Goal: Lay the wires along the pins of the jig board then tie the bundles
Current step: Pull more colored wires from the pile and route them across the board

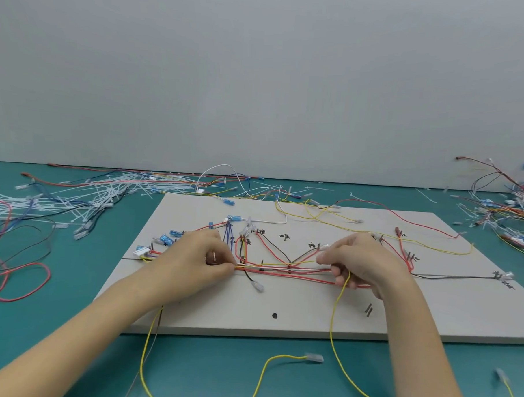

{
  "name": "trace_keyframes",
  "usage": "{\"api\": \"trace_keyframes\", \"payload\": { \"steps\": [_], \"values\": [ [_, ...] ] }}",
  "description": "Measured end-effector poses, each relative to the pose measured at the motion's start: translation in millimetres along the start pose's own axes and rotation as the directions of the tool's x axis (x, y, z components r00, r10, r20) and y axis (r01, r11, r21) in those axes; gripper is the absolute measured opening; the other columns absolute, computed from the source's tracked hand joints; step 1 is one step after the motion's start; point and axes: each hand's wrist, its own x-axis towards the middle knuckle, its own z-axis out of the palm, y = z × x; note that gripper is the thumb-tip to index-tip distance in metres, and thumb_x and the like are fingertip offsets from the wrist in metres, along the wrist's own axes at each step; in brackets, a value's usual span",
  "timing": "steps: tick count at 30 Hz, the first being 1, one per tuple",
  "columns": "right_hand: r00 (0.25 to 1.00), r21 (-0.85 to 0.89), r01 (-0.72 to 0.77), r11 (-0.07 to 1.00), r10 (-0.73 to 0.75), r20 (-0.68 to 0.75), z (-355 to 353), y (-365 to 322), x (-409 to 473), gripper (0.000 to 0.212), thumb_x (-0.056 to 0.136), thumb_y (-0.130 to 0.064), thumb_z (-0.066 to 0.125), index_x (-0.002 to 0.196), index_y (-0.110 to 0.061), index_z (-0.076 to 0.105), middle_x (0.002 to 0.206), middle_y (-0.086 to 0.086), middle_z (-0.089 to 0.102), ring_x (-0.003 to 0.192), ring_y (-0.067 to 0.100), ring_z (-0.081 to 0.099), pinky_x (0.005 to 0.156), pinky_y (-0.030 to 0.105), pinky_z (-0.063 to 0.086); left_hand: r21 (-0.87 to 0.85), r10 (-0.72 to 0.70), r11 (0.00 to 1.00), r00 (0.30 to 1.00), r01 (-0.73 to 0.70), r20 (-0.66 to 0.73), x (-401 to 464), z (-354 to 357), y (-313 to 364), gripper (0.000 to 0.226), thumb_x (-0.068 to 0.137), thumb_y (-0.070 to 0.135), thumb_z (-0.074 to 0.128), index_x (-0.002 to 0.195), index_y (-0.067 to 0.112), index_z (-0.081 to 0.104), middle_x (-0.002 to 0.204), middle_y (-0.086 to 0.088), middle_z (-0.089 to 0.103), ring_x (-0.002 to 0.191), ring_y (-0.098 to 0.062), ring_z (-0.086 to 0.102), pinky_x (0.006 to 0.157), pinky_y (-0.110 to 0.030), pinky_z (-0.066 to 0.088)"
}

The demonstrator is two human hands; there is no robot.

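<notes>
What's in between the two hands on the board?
In the head view, the wire bundle stretches from left hand to right hand, passing black pins on the board.

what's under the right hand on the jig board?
The right hand grips the wire bundle on the jig board; a yellow wire drops from its fingers. The red wires run under the palm; any pins or ties there are covered.

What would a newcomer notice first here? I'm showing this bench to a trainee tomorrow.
First, the two hands at the centre of the pale jig board: the left hand and right hand pinch a horizontal bundle of red, white and yellow wires strung between them. Next, the heap of white cable ties on the teal table at far left, and a tangle of loose wires at far right.
</notes>
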Motion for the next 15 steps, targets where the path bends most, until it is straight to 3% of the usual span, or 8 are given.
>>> {"api": "trace_keyframes", "payload": {
  "steps": [5, 10, 12, 15],
  "values": [
    [0.999, -0.053, 0.007, 0.999, -0.009, -0.054, 6, 2, 4, 0.007, 0.084, -0.005, 0.067, 0.085, 0.002, 0.066, 0.043, 0.003, 0.056, 0.033, 0.015, 0.052, 0.032, 0.016, 0.031, 0.016, 0.077, 0.997, 0.997, -0.077, 0.003, -2, 7, 6, 0.013, 0.088, 0.020, 0.068, 0.089, 0.030, 0.076, 0.081, 0.007, 0.058, 0.078, -0.007, 0.052, 0.066, -0.016, 0.040],
    [0.988, -0.185, 0.023, 0.982, -0.051, -0.145, 11, 5, 10, 0.014, 0.079, -0.014, 0.071, 0.078, -0.001, 0.067, 0.040, 0.001, 0.056, 0.032, 0.016, 0.048, 0.041, 0.020, 0.034, 0.110, 0.099, 0.988, 0.991, -0.108, 0.086, -7, 16, 14, 0.022, 0.093, 0.037, 0.057, 0.112, 0.037, 0.067, 0.091, 0.019, 0.047, 0.087, 0.001, 0.047, 0.072, -0.011, 0.036],
    [0.980, -0.224, 0.021, 0.974, -0.064, -0.187, 13, 4, 11, 0.014, 0.077, -0.019, 0.073, 0.072, -0.009, 0.064, 0.035, -0.003, 0.052, 0.030, 0.016, 0.046, 0.048, 0.022, 0.037, 0.159, 0.100, 0.980, 0.989, -0.116, 0.105, -7, 18, 17, 0.029, 0.093, 0.046, 0.054, 0.120, 0.037, 0.063, 0.096, 0.022, 0.044, 0.094, 0.002, 0.042, 0.079, -0.011, 0.035],
    [0.973, -0.266, 0.028, 0.964, -0.087, -0.214, 16, 4, 13, 0.019, 0.075, -0.022, 0.076, 0.067, -0.015, 0.060, 0.037, -0.006, 0.048, 0.041, 0.019, 0.048, 0.056, 0.026, 0.039, 0.275, 0.106, 0.952, 0.988, -0.133, 0.113, -10, 22, 23, 0.038, 0.093, 0.053, 0.049, 0.126, 0.037, 0.060, 0.113, 0.015, 0.042, 0.108, -0.008, 0.036, 0.098, -0.023, 0.033]
  ]
}}
